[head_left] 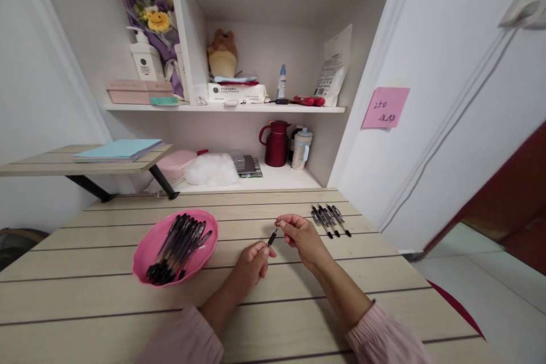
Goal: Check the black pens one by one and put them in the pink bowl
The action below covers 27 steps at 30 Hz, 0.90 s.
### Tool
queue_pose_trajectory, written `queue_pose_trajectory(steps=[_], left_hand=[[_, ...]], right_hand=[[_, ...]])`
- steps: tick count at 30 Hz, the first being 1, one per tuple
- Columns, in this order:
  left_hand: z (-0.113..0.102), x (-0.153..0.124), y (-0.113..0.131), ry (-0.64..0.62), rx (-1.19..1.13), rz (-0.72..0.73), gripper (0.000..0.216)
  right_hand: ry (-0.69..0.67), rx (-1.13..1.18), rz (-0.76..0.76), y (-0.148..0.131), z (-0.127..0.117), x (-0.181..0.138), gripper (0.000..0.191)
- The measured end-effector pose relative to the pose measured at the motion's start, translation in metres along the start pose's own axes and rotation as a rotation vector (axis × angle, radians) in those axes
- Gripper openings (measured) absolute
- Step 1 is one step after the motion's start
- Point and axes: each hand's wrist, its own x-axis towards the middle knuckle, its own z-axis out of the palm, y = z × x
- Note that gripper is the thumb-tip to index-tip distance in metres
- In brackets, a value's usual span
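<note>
My left hand [252, 264] rests on the wooden table [273, 307] with its fingers closed round the lower end of a black pen [272, 236]. My right hand [300, 235] pinches the pen's upper end, just above the tabletop. To the left stands a pink bowl [147, 250] that holds several black pens [179, 247]. Right of my right hand, several more black pens [330, 219] lie side by side on the table.
Behind the table is a white shelf unit [226, 108] with a red jug [276, 144], a cup, bottles, boxes and a plush toy. A raised side shelf [63, 165] at left carries a blue folder. A pink note [385, 107] sticks on the right wall.
</note>
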Motion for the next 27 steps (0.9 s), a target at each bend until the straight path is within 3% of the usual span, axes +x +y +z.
queue_pose_trajectory(steps=[16,21,27], left_hand=[[0.0047,-0.0020,0.0007,0.070,-0.011,0.032,0.030],[0.0064,-0.0020,-0.0002,0.086,0.014,0.061,0.026],[0.0064,-0.0023,0.0014,0.074,0.020,0.055,0.027]], right_hand=[[-0.070,-0.118,0.015,0.0003,0.0065,-0.0022,0.031],[-0.024,-0.202,-0.016,-0.0007,0.0076,-0.0034,0.032],[-0.126,-0.050,0.029,-0.0008,0.0047,-0.0046,0.036]])
